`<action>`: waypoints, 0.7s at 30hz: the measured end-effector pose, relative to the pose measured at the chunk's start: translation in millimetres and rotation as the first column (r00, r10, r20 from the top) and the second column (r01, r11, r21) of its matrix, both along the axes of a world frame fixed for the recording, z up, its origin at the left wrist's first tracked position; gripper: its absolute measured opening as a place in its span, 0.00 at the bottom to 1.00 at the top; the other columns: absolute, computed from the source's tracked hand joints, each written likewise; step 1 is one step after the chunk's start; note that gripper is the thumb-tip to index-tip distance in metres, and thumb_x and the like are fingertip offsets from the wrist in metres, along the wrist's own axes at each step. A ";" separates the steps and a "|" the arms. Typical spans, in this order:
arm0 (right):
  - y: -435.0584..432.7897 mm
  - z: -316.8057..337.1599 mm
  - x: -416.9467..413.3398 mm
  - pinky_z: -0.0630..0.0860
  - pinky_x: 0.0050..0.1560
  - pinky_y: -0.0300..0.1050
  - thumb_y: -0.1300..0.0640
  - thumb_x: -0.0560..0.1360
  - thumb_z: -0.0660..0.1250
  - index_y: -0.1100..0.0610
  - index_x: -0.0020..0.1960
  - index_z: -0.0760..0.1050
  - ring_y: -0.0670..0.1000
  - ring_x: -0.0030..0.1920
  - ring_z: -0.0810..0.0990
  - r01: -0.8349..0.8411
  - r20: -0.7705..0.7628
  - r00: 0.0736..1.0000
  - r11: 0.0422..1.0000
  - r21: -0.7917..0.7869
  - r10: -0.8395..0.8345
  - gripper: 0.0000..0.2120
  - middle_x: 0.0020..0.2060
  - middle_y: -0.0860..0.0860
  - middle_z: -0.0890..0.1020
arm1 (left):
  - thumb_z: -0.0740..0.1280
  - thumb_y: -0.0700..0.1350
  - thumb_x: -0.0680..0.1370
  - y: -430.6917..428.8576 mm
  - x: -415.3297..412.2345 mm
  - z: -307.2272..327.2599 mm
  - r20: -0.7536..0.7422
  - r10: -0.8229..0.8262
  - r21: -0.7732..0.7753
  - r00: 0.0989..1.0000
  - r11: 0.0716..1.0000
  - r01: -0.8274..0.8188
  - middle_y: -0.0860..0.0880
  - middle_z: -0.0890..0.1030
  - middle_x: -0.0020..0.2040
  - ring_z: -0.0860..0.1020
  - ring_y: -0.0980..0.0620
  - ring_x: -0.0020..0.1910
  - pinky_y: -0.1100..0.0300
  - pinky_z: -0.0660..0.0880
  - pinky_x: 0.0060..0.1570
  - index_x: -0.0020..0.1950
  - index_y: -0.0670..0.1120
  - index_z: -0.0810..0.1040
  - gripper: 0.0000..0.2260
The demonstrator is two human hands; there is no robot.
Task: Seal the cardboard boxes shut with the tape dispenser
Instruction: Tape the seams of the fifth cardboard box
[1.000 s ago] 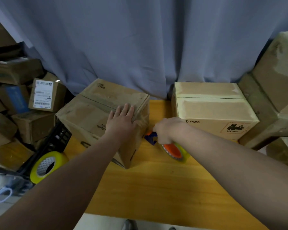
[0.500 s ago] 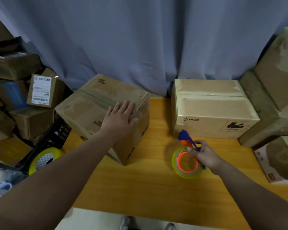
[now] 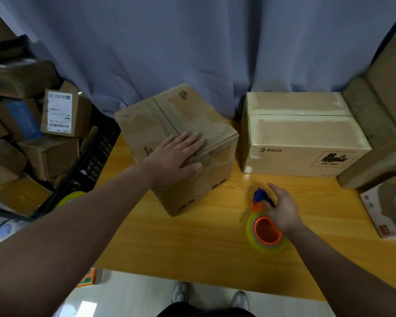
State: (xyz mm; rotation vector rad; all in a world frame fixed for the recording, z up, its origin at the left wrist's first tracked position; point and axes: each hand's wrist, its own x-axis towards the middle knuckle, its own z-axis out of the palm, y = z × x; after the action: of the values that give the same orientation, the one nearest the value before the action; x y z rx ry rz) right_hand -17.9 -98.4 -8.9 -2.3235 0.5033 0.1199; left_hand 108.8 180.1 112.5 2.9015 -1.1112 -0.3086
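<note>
Room: yellow wooden counter (image 3: 192, 243), blue curtain (image 3: 192, 53).
Brown cardboard boxes (image 3: 188, 115): two near; left fingers (image 3: 189, 139) flat atop one.
Orange tape dispenser (image 3: 265, 235): right fingers (image 3: 273, 187) gripping.

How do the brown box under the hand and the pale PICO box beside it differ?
The brown box is darker and worn; the PICO box is pale and cleaner. The brown box sits turned, a corner toward the person; the PICO box sits square to the edge of the table. The left hand rests flat on the brown box; nothing touches the PICO box. Both stand closed on the table.
</note>
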 end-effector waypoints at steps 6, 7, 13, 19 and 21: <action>87.5 98.4 45.3 0.71 0.59 0.41 0.65 0.75 0.66 0.55 0.54 0.74 0.47 0.57 0.78 -0.155 0.258 0.964 0.651 0.743 -0.066 0.10 0.54 0.52 0.81 | 0.41 0.69 0.75 0.0 0.5 -1.9 0.005 0.001 -0.015 1.000 1.000 -0.001 0.58 0.39 0.77 0.40 0.54 0.77 0.56 0.37 0.72 0.77 0.58 0.40 0.33; 95.7 102.9 50.0 0.71 0.57 0.40 0.64 0.72 0.67 0.55 0.51 0.74 0.48 0.54 0.78 -0.148 0.252 0.964 0.614 0.775 -0.086 0.10 0.51 0.52 0.81 | 0.43 0.68 0.77 -0.1 0.8 -1.3 0.003 0.008 -0.010 1.000 1.000 -0.008 0.58 0.40 0.77 0.40 0.54 0.77 0.56 0.37 0.73 0.77 0.57 0.40 0.31; 108.5 100.2 54.1 0.73 0.49 0.33 0.75 0.71 0.57 0.58 0.48 0.70 0.44 0.44 0.80 -0.166 0.314 0.933 0.566 0.808 -0.176 0.15 0.42 0.54 0.82 | 0.48 0.62 0.81 -1.4 -1.8 2.3 -0.010 0.013 -0.018 1.000 1.000 -0.013 0.56 0.40 0.78 0.40 0.54 0.77 0.55 0.38 0.73 0.78 0.57 0.41 0.29; 104.7 91.3 59.3 0.70 0.49 0.35 0.52 0.75 0.68 0.53 0.49 0.74 0.41 0.40 0.76 -0.099 0.196 0.977 0.640 0.762 -0.082 0.06 0.37 0.46 0.77 | 0.48 0.63 0.80 -1.8 -1.0 -0.3 -0.009 0.015 -0.005 1.000 1.000 -0.015 0.55 0.40 0.78 0.39 0.54 0.77 0.54 0.37 0.74 0.78 0.57 0.41 0.29; 99.3 88.7 57.3 0.70 0.50 0.38 0.44 0.73 0.68 0.52 0.46 0.76 0.44 0.43 0.77 -0.132 0.131 0.990 0.690 0.712 0.054 0.12 0.38 0.46 0.80 | 0.47 0.63 0.80 -1.9 -1.1 -0.8 0.000 0.012 -0.002 1.000 1.000 -0.012 0.56 0.40 0.78 0.39 0.54 0.77 0.54 0.38 0.74 0.78 0.57 0.40 0.29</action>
State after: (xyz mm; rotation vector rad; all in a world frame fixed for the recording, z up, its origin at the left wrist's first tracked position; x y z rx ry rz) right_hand 39.3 0.9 79.8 -1.5557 0.2166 0.2075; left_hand 107.7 178.2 111.6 2.9059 -1.0929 -0.3066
